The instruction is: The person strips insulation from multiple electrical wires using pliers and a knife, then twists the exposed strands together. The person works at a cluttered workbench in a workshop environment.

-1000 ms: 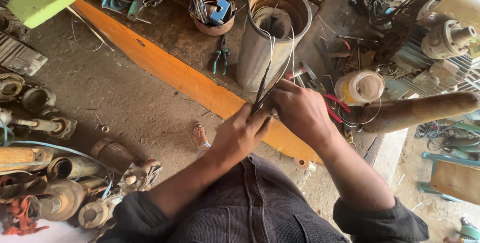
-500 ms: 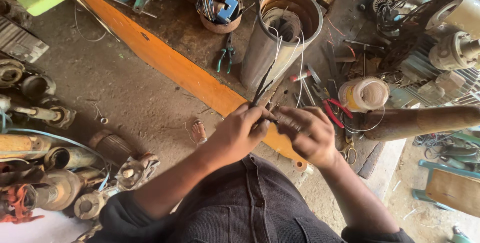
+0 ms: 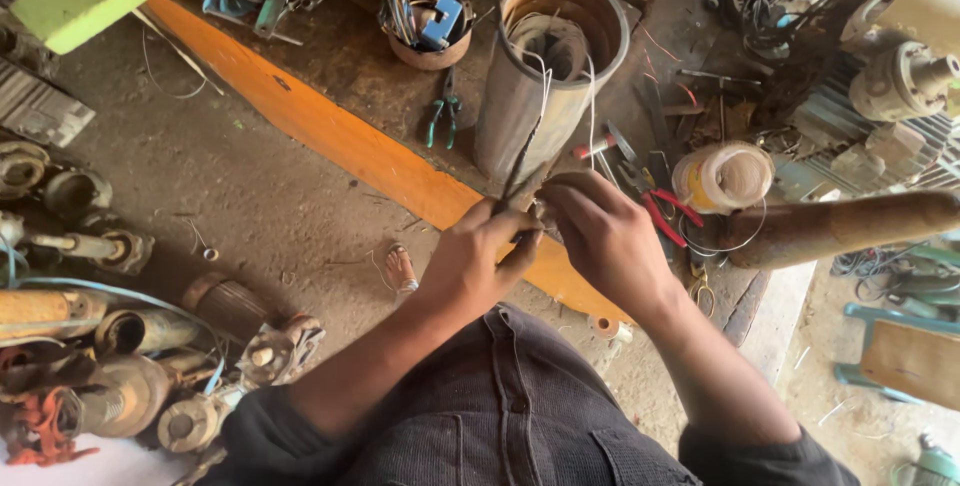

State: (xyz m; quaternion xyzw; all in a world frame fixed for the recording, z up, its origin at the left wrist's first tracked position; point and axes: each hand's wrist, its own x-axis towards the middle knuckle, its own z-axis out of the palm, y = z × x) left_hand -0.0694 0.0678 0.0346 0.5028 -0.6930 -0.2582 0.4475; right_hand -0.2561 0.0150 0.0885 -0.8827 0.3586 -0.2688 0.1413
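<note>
over the orange bench edge (image 3: pixel 330 136), seen from the head camera, the left hand (image 3: pixel 480 261) and right hand (image 3: pixel 605 236) meet, both pinching shut on thin wires (image 3: pixel 522 161) that run up into the upright metal cylinder (image 3: pixel 545 76). red-handled pliers (image 3: pixel 665 211) lie just beside the right hand.

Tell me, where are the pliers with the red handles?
In the head view, the red-handled pliers lie on the cluttered workbench just right of the person's right hand, below the pale roll of tape and right of the tall metal cylinder.
</note>
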